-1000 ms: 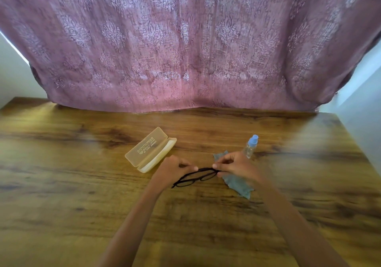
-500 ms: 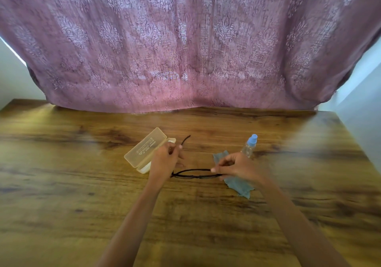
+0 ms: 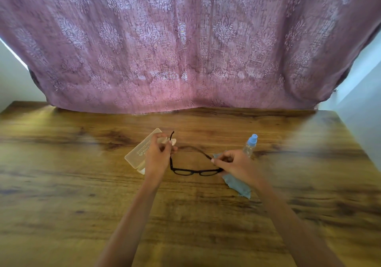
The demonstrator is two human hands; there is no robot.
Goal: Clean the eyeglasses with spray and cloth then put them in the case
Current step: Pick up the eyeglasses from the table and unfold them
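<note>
Black-framed eyeglasses point(image 3: 194, 172) hang between my two hands just above the table, lenses facing me. My left hand point(image 3: 158, 155) pinches the left temple arm, which sticks up and away. My right hand point(image 3: 233, 164) pinches the right temple arm near its hinge; that arm swings out, blurred. A cream eyeglass case point(image 3: 140, 153) lies open behind my left hand, partly hidden by it. A blue cleaning cloth point(image 3: 237, 184) lies under my right hand. A small clear spray bottle point(image 3: 250, 144) with a blue cap stands just behind that hand.
The wooden table point(image 3: 82, 205) stretches wide on all sides of the objects. A mauve patterned curtain point(image 3: 185, 50) hangs along the table's far edge. The table's right edge point(image 3: 354, 139) meets a pale wall.
The folded glasses have been opened: my left hand swung the left temple arm out and up, and my right hand is now unfolding the right one. The frame turned to face me.
</note>
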